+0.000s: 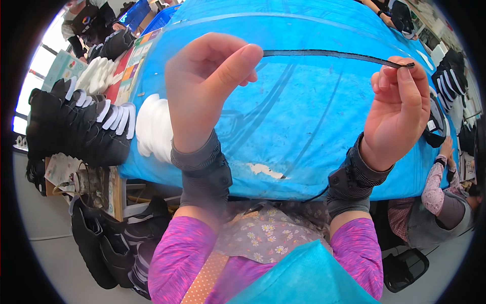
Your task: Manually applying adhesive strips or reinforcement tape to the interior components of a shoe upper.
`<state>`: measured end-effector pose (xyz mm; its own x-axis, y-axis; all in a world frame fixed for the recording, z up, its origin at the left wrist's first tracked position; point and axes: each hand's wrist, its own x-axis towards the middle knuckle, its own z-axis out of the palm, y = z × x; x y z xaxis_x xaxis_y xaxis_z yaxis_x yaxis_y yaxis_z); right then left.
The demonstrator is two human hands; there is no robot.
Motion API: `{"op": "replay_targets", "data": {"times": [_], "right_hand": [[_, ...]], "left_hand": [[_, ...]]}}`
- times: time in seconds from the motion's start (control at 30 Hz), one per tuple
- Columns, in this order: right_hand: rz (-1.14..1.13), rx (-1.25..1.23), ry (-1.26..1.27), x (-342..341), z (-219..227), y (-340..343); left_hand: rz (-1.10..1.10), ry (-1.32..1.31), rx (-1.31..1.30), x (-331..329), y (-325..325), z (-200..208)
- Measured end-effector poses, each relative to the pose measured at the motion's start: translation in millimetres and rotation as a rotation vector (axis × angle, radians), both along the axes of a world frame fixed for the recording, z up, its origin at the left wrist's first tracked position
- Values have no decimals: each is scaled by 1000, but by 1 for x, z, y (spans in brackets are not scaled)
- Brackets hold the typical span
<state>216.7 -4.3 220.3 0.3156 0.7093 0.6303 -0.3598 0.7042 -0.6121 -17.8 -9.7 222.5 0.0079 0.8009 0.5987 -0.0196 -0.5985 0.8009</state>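
Observation:
Between my hands a thin black strip (324, 52) is stretched out above the table, bowing slightly upward. My left hand (210, 81) pinches one end between thumb and forefinger. At the other end, my right hand (400, 96) grips the strip with thumb and fingers, and a short tip sticks out past them. What the strip is made for cannot be made out. Both wrists wear dark cuffs. Beside my left forearm lies a stack of white padded pieces (153, 129) on the blue-covered table (283, 126).
To the left, a row of black shoe uppers (76, 124) with white tabs lies by the table's edge. More black uppers (119, 243) hang below. A co-worker (435, 202) sits at the right; other people work at the far corners. Blue bins (162, 19) stand at the back.

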Motion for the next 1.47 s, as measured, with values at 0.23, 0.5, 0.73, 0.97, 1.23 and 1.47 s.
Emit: {"op": "replay_targets", "data": {"times": [0.23, 0.5, 0.73, 0.97, 1.23, 1.47], "right_hand": [[-3, 6, -13, -2, 2, -1], [-38, 13, -29, -3, -1, 2], [-54, 49, -32, -7, 0, 6], [-112, 54, -59, -5, 0, 5], [-110, 79, -80, -5, -2, 5], [-91, 107, -92, -5, -3, 4]], "left_hand": [[-15, -13, 14, -2, -2, 2], [3, -37, 32, 1, 2, 2], [37, -14, 37, 1, 2, 0], [22, -1, 93, 2, 6, 0], [13, 6, 91, 1, 6, 0], [5, 13, 101, -1, -1, 3]]}}
